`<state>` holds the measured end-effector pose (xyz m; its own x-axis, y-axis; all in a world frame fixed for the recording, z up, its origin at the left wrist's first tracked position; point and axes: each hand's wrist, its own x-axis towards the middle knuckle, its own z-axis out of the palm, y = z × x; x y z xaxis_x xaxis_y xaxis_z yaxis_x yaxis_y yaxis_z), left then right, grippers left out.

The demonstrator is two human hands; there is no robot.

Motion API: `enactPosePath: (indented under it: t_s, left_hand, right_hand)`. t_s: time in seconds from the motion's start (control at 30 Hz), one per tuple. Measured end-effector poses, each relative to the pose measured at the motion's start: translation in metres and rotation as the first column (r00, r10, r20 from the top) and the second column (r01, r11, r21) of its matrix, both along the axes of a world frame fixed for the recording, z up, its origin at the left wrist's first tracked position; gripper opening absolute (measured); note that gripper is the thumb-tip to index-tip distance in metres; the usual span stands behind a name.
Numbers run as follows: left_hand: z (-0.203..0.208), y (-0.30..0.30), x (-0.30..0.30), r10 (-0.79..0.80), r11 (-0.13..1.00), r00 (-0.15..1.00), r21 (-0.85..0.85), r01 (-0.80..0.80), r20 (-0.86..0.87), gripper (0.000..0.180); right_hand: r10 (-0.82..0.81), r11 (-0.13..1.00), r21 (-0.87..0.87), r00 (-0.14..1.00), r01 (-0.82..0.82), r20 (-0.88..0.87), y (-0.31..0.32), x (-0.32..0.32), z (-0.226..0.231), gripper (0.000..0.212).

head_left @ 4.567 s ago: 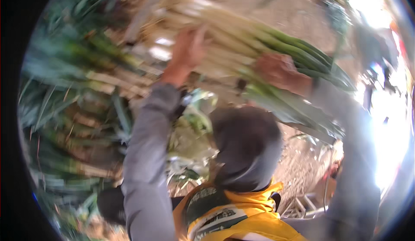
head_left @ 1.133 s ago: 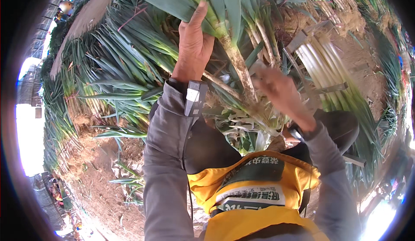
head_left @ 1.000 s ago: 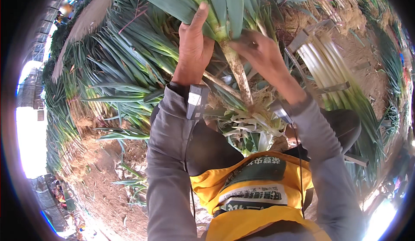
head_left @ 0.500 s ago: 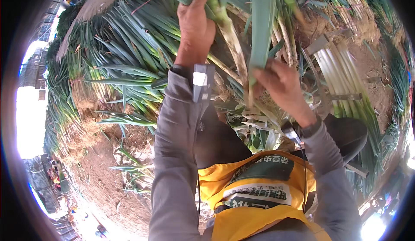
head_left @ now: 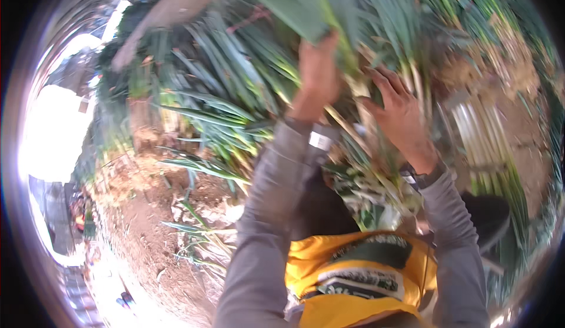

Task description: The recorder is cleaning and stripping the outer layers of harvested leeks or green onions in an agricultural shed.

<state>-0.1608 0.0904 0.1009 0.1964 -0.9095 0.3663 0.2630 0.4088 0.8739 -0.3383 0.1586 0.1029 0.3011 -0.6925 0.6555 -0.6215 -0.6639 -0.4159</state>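
My left hand (head_left: 321,72) is closed round the green upper part of a leek (head_left: 276,4), whose broad leaves reach up past the top edge. Its pale stalk hangs down between my two hands. My right hand (head_left: 403,119) is beside that stalk, thumb and fingers apart, with nothing seen in its grasp. Whether the fingertips touch the stalk is blurred. Under my hands, loose leafy scraps (head_left: 376,192) lie in front of my knees. More leeks with green tops (head_left: 406,16) lie just beyond my right hand.
Piled leeks (head_left: 218,51) spread over the left and far side. On the right, clean white stalks (head_left: 479,133) lie bundled in a metal frame (head_left: 456,99). Rooted leeks (head_left: 500,30) lie at far right. Bare soil (head_left: 147,222) with a few scattered leaves is at lower left.
The view has shifted, so the scene sits further right. My right hand has let go of the hanging leaf, moved up along the stalk and spread its fingers. My left hand keeps its hold.
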Motion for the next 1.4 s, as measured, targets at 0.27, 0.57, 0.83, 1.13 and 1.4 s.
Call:
enactPosePath:
  t_s: [0.27,0.57,0.83,1.13,1.4]
  left_hand:
    - [0.030,0.030,-0.012,-0.330,0.898,0.859,0.152,0.414,-0.391,0.080]
    - [0.003,0.017,-0.023,-0.364,0.871,0.772,0.104,0.481,-0.521,0.043]
    - [0.002,0.017,-0.026,-0.408,0.865,0.755,0.046,0.499,-0.513,0.052]
    - [0.010,0.033,-0.031,-0.347,0.915,0.811,0.021,0.404,-0.470,0.051]
    - [0.014,0.008,-0.006,-0.019,0.965,0.963,0.248,0.089,-0.271,0.035]
  right_hand:
    - [-0.064,0.993,0.113,0.974,0.040,0.217,-0.013,0.014,-0.002,0.037]
    - [0.018,0.774,0.504,0.810,-0.382,0.586,-0.034,0.012,0.012,0.032]
    - [0.025,0.655,0.527,0.712,-0.542,0.702,-0.047,0.008,0.025,0.044]
    - [0.054,0.692,0.504,0.732,-0.518,0.679,-0.034,0.005,0.030,0.046]
    - [0.099,0.782,0.461,0.814,-0.420,0.573,-0.013,0.027,0.023,0.041]
